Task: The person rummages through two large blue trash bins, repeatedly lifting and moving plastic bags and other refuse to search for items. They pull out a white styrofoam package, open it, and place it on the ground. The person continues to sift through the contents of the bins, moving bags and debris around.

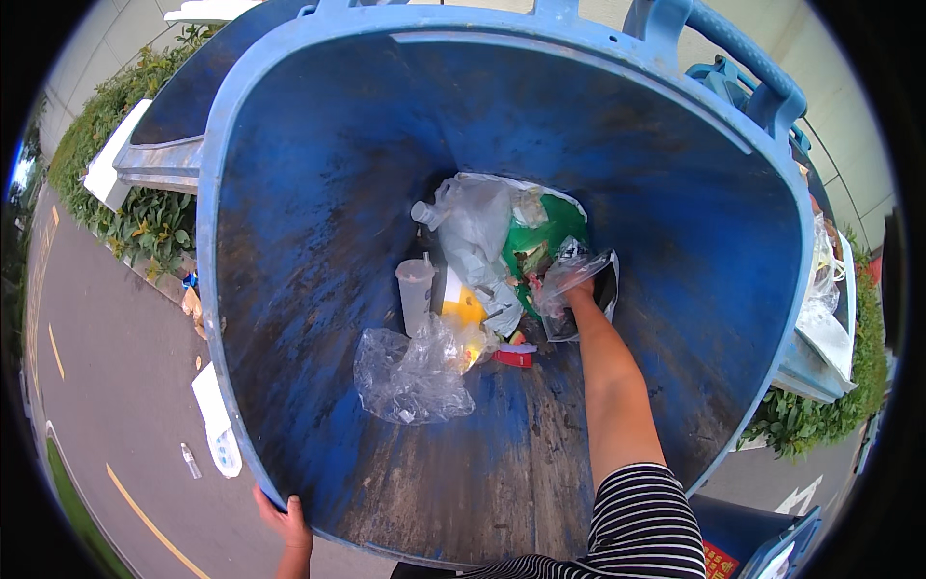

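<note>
A deep blue plastic wheelie bin (pixel 448 492) stands in front of me, its inside streaked with dirt. My left hand (pixel 286 517) grips the near left part of its rim, thumb on the inner side. Down at the bottom, my right hand (pixel 581 284) is among clear plastic film (pixel 557 289) at the mouth of a dark bag (pixel 606 293). The film covers the fingers, so their grip is hidden. Left of it lie a green bag (pixel 557 217) with food scraps, a whitish plastic bag (pixel 470 217), a lidded plastic cup (pixel 414 297) and a crumpled clear bag (pixel 412 376).
Another blue bin (pixel 188 94) adjoins on the left, and an overfilled one (pixel 825 275) on the right. White foam board (pixel 116 152) sticks out by a hedge (pixel 101 137). A plastic bottle (pixel 190 461) and a white tray (pixel 221 449) lie on the pavement (pixel 108 376).
</note>
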{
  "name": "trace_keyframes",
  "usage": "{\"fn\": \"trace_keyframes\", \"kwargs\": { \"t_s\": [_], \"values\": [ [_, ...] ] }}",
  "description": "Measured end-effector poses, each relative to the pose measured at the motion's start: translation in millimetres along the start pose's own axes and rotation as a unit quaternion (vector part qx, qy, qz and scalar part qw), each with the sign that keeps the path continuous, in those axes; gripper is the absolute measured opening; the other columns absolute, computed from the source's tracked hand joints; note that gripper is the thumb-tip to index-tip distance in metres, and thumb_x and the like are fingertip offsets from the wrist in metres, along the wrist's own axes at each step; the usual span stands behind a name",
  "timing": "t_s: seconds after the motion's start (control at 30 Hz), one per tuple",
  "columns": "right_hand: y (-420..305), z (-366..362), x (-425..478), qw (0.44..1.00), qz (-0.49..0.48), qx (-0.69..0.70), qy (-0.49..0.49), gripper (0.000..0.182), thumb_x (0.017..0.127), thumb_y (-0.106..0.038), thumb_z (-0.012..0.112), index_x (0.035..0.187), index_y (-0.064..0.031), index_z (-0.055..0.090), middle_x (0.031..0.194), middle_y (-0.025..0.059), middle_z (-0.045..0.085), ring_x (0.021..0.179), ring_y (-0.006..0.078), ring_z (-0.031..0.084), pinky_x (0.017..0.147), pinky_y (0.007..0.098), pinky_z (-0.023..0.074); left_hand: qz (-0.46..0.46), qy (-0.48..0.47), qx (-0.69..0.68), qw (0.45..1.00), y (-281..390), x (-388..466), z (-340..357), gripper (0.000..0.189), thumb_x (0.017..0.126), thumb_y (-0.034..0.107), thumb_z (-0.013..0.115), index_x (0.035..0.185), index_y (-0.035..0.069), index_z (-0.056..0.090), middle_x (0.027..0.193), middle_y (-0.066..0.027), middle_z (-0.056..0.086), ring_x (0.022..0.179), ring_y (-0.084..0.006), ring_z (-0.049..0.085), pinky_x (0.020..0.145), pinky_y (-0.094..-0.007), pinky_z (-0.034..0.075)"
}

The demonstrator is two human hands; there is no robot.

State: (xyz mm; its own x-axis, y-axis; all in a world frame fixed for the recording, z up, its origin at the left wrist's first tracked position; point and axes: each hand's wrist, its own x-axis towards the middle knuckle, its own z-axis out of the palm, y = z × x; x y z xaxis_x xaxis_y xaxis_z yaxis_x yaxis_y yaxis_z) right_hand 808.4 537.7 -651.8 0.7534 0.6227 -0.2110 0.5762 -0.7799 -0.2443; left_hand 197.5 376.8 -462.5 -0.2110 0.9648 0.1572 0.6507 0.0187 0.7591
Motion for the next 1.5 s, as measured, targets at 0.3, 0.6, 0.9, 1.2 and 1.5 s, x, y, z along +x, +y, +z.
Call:
{"fn": "trace_keyframes", "kwargs": {
  "t_s": [0.3,0.6,0.9,1.2,1.5],
  "values": [
    [7.2,47.9,8.8,0.987,-0.097,0.119,-0.054,0.037,0.069,-0.03,0.055,0.093,-0.0006,0.054,0.086,0.0177,0.058,0.081,0.0305,0.056,0.072,0.0358,0.0446,-0.038,-0.03,0.033,0.998,-36.6,-12.4,-10.0,0.074,0.078,0.044,0.047,0.125,-0.005,0.019,0.127,-0.0165,0.025,0.117,-0.0268,0.024,0.097,-0.0367,0.016],
    [-9.5,58.6,-75.3,0.948,-0.162,0.134,-0.239,0.042,0.07,-0.035,0.051,0.088,0.0029,0.056,0.095,0.0237,0.054,0.088,0.0352,0.053,0.077,0.037,0.0426,-0.032,-0.054,0.008,0.998,-10.9,2.8,-3.3,0.075,0.074,0.045,0.054,0.122,-0.006,0.025,0.121,-0.0162,0.033,0.113,-0.0252,0.029,0.095,-0.0346,0.019],
    [-15.3,18.3,-64.0,0.972,-0.047,0.183,0.141,0.065,0.062,-0.045,0.062,0.108,-0.0024,0.047,0.107,0.0171,0.049,0.095,0.0318,0.05,0.079,0.0368,0.0406,-0.034,-0.042,0.005,0.999,-13.4,-1.1,-4.2,0.076,0.073,0.046,0.054,0.122,-0.005,0.027,0.121,-0.0159,0.033,0.112,-0.0263,0.031,0.095,-0.0354,0.02],
    [-9.2,89.3,29.8,0.965,-0.098,0.244,-0.013,0.048,0.062,-0.03,0.061,0.099,-0.0006,0.051,0.101,0.0161,0.053,0.094,0.029,0.05,0.08,0.034,0.0383,-0.053,-0.019,0.019,0.998,-19.5,-5.7,-5.8,0.082,0.073,0.051,0.051,0.124,-0.005,0.02,0.122,-0.0162,0.029,0.113,-0.0258,0.03,0.095,-0.0369,0.02],
    [-6.5,28.5,-20.6,0.728,0.1,0.671,-0.096,0.009,0.07,-0.015,0.054,0.076,-0.008,0.054,0.063,0.0031,0.049,0.053,0.0152,0.048,0.047,0.0287,0.0395,-0.064,-0.034,-0.017,0.997,-8.1,-3.9,-3.6,0.076,0.073,0.044,0.053,0.123,-0.005,0.024,0.12,-0.0153,0.033,0.111,-0.0247,0.032,0.094,-0.0352,0.022]
  ]
}}
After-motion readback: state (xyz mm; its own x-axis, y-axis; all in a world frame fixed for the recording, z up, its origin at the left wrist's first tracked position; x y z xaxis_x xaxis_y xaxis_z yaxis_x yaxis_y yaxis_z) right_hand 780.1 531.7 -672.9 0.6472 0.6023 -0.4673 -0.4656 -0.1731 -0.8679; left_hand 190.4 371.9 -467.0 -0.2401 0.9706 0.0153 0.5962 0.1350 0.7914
